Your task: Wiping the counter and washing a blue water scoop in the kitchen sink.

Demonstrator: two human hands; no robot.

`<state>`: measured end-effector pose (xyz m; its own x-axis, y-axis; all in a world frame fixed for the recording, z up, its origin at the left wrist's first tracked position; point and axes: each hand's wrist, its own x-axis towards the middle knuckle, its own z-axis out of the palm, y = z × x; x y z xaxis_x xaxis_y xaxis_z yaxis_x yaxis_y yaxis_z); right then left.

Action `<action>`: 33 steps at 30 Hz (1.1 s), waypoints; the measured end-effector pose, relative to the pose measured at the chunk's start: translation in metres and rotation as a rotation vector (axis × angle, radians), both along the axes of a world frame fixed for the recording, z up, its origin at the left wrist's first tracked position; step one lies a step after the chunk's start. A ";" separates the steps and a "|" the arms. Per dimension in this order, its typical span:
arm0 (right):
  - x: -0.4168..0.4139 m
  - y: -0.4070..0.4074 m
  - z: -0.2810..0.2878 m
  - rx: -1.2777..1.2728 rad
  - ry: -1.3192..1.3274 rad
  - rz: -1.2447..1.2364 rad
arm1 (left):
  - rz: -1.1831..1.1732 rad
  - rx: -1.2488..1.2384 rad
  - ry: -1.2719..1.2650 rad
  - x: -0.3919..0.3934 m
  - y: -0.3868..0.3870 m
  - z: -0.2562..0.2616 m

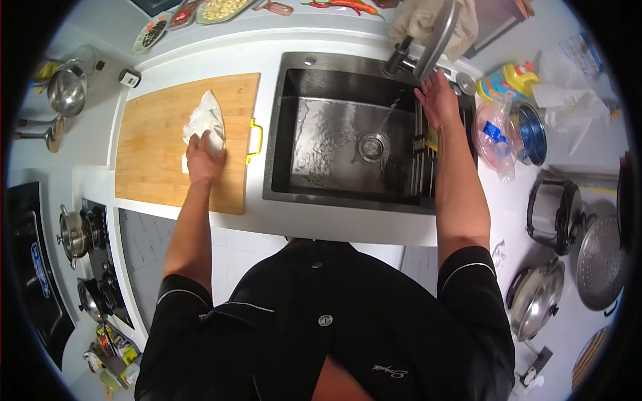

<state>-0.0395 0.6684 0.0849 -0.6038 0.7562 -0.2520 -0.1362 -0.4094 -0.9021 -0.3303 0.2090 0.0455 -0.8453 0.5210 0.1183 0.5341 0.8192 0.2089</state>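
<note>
My left hand (205,160) rests on a crumpled white cloth (206,118), which lies on a wooden cutting board (150,145) with a yellow handle. Its fingers bend over the near part of the cloth; whether they grip it is not clear. My right hand (437,97) is at the tap (436,42), its fingers spread just below the grey spout, over the right side of the dark sink (331,145). The sink's bottom is wet, and a thin streak of water runs near the drain (372,147).
Plates of cut food (220,10) and chillies (346,7) line the back ledge. Right of the sink are a yellow bottle (506,82), a pink lid or bowl (491,130), and pots (554,213). A small dark jar (130,78) stands behind the board's left corner.
</note>
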 end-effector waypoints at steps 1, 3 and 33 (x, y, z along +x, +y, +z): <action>-0.001 -0.013 0.007 -0.053 0.039 -0.087 | -0.033 -0.005 -0.051 -0.009 -0.010 -0.006; 0.010 -0.038 -0.001 -0.086 0.057 -0.247 | -0.050 -0.009 -0.121 -0.020 -0.015 -0.014; 0.142 -0.329 -0.114 1.257 -1.410 0.059 | -0.568 0.252 -0.049 0.032 -0.004 -0.051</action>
<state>0.1024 0.3391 -0.0293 -0.5054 0.8583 0.0891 0.8570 0.5113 -0.0647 -0.2986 0.2050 -0.0058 -0.4521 0.8519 0.2645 0.8568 0.3322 0.3944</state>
